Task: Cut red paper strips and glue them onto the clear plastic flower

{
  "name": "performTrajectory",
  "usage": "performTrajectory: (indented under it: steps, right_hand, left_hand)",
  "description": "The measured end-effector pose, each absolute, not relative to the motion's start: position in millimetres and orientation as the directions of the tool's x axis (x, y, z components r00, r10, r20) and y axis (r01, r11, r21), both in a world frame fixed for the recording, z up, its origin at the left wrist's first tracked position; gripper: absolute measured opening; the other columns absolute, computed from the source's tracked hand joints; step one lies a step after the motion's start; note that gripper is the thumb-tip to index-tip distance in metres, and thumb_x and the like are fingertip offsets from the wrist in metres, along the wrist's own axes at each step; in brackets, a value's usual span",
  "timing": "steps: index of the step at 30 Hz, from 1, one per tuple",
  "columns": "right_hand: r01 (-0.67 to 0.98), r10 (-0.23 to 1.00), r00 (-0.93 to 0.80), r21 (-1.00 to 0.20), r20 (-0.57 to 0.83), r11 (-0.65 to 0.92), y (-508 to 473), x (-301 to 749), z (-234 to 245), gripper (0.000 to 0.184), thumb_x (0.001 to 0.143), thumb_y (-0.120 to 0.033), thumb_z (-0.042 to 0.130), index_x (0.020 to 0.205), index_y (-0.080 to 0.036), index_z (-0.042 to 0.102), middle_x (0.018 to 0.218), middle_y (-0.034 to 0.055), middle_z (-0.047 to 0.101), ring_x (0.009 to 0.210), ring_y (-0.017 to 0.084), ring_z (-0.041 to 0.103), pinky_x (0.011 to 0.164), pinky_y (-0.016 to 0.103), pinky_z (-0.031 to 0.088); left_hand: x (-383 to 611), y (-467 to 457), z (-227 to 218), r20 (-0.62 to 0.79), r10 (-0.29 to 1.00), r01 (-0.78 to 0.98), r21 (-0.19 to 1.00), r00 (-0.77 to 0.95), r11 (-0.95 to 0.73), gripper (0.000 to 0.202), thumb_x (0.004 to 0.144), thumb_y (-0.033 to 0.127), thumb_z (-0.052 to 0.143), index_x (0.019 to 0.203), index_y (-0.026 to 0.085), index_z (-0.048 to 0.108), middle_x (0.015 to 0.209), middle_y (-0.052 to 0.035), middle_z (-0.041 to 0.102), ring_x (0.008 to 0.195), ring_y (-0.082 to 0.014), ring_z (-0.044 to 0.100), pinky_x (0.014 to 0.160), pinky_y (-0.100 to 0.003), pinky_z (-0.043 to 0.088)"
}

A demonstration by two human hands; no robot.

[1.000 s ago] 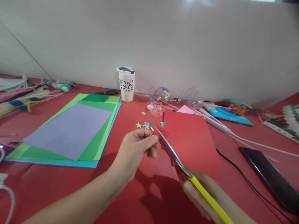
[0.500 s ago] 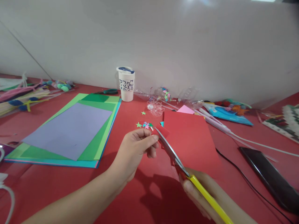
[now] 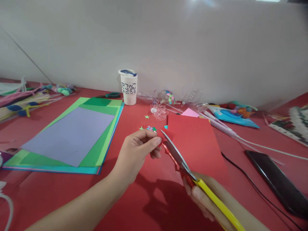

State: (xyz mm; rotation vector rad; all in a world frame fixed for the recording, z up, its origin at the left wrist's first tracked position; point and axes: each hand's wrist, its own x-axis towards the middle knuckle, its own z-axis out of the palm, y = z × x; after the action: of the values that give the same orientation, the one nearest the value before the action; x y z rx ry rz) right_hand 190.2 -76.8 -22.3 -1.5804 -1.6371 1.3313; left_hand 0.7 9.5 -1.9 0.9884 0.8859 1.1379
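Observation:
My left hand (image 3: 137, 149) pinches a small piece of red paper (image 3: 163, 136) between thumb and fingers. Coming from the right, scissors (image 3: 214, 199) with a yellow handle are held in my right hand (image 3: 202, 200), their blades slightly apart and the tips by the red piece. Along the blades runs a narrow red strip with an uneven edge (image 3: 172, 157), reaching toward my right fingers; its far end is hidden. Just beyond my left hand lies a small pile of coloured paper stars (image 3: 151, 128). A red sheet (image 3: 194, 138) lies behind the scissors.
Stacked coloured sheets (image 3: 69, 134) are at left. Behind stand a white cup (image 3: 129, 88) and a tangle of clear thread (image 3: 159, 110). On the right are a pale pink corded tool (image 3: 220, 124), a blue packet (image 3: 233, 118) and a black phone-like slab (image 3: 276, 179).
My left hand has shifted slightly, covering a little more of the star pile. The scissor blades look a bit wider apart, and the red strip beside them shows more clearly.

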Motion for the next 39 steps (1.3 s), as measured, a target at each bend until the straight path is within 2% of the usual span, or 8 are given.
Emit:
performTrajectory:
  steps: [3,8,14,18,21,25,32,39]
  right_hand:
    - [0.441,0.926,-0.239,-0.882,-0.292,-0.164,-74.3,194.9,-24.4,0.057,0.077,-0.079,0.038,0.070,-0.023,0.033,0.054,-0.0061,0.037,0.045,0.008,0.032,0.043,0.023,0.028]
    - [0.436,0.906,-0.261,-0.878,-0.333,-0.197,-71.7,196.9,-23.7,0.059,0.074,-0.081,0.041,0.069,-0.022,0.036,0.058,-0.0051,0.036,0.048,0.008,0.033,0.042,0.021,0.028]
    - [0.433,0.932,-0.238,-0.889,-0.275,-0.152,-73.9,195.3,-18.7,0.061,0.073,-0.081,0.041,0.070,-0.021,0.041,0.066,-0.0023,0.040,0.052,0.009,0.034,0.045,0.023,0.033]
    - [0.431,0.919,-0.287,-0.893,-0.271,-0.129,-72.7,196.7,-22.5,0.059,0.075,-0.080,0.039,0.070,-0.022,0.038,0.062,-0.0037,0.038,0.051,0.009,0.032,0.045,0.023,0.030]
    - [0.411,0.909,-0.332,-0.906,-0.253,-0.102,-71.3,196.9,-24.0,0.058,0.077,-0.079,0.037,0.069,-0.022,0.035,0.060,-0.0042,0.036,0.051,0.009,0.031,0.045,0.023,0.027]
    - [0.397,0.900,-0.365,-0.914,-0.238,-0.080,-68.7,198.3,-18.7,0.055,0.079,-0.075,0.040,0.070,-0.021,0.038,0.064,-0.0036,0.036,0.052,0.009,0.030,0.045,0.022,0.026]
    - [0.396,0.862,-0.468,-0.918,-0.197,0.005,-65.4,203.4,-15.9,0.050,0.084,-0.069,0.040,0.076,-0.020,0.042,0.070,-0.0012,0.042,0.056,0.010,0.034,0.051,0.024,0.035]
    - [0.351,0.878,-0.451,-0.936,-0.160,0.010,-72.4,200.9,-23.7,0.047,0.088,-0.064,0.036,0.089,-0.020,0.049,0.062,-0.0024,0.043,0.049,0.010,0.036,0.046,0.023,0.036]
  left_hand:
    - [0.7,7.3,-0.9,-0.109,0.962,-0.349,0.917,0.249,0.194,0.013,0.071,0.020,0.070,0.069,0.017,0.058,0.053,0.0029,0.064,0.044,-0.0085,0.058,0.046,-0.018,0.043]
    - [-1.9,6.9,0.5,-0.151,0.942,-0.362,0.896,0.298,0.258,0.014,0.076,0.023,0.065,0.066,0.016,0.058,0.053,0.0009,0.065,0.045,-0.0091,0.061,0.046,-0.017,0.045]
    - [-0.1,2.2,3.1,-0.060,0.966,-0.234,0.965,0.253,0.121,0.017,0.077,0.018,0.062,0.061,0.015,0.058,0.051,0.0028,0.062,0.045,-0.0078,0.059,0.048,-0.017,0.047]
    - [1.9,0.4,2.5,-0.054,0.977,-0.191,0.977,0.206,0.094,0.017,0.075,0.015,0.063,0.059,0.016,0.056,0.048,0.0062,0.057,0.044,-0.0062,0.058,0.046,-0.014,0.046]
    - [2.7,1.3,-0.3,-0.075,0.968,-0.226,0.965,0.240,0.131,0.015,0.077,0.019,0.062,0.063,0.016,0.057,0.048,0.0050,0.060,0.042,-0.0069,0.058,0.045,-0.016,0.046]
    - [3.5,0.2,-1.9,-0.078,0.958,-0.264,0.952,0.277,0.154,0.016,0.078,0.021,0.062,0.064,0.016,0.057,0.049,0.0036,0.062,0.041,-0.0074,0.058,0.044,-0.016,0.047]
    - [5.1,-4.3,0.9,-0.063,0.974,-0.206,0.972,0.218,0.109,0.016,0.077,0.017,0.063,0.062,0.016,0.057,0.047,0.0064,0.059,0.040,-0.0056,0.057,0.043,-0.013,0.047]
    - [9.9,-7.0,-2.6,-0.111,0.960,-0.319,0.928,0.259,0.193,0.016,0.075,0.017,0.064,0.063,0.016,0.054,0.049,0.0014,0.066,0.043,-0.0104,0.063,0.045,-0.017,0.049]
